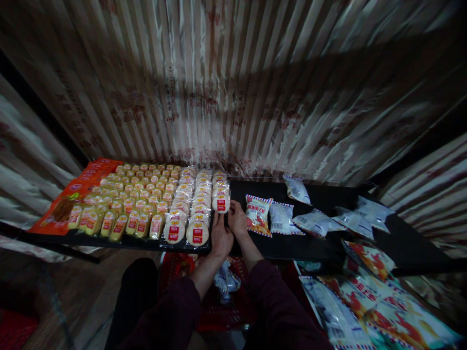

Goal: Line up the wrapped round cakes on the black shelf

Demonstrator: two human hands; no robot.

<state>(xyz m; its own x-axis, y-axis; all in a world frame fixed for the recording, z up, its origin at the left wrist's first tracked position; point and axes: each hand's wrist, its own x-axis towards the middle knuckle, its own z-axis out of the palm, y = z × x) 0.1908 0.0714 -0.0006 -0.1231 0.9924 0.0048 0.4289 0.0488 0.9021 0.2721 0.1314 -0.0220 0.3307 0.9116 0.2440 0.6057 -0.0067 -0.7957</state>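
At the front of the third row of rice crackers, both hands are on a wrapped round rice cracker packet (221, 202) with a red label. My left hand (222, 237) holds its near edge, fingers pointing forward. From the right side, my right hand (238, 219) grips the same packet with fingers bent. Two fuller rows of rice cracker packets (197, 234) overlap to the left. Just right of my right hand lies a red and white snack bag (258, 215). The undersides of my fingers are hidden.
Many small yellow wrapped cakes (119, 226) and orange packets (73, 194) fill the left of the black table (251, 245). Silvery bags (317, 222) lie scattered rightward. Below are a red basket (226, 316) and a pile of snack bags (379, 301). A striped curtain (219, 97) hangs behind.
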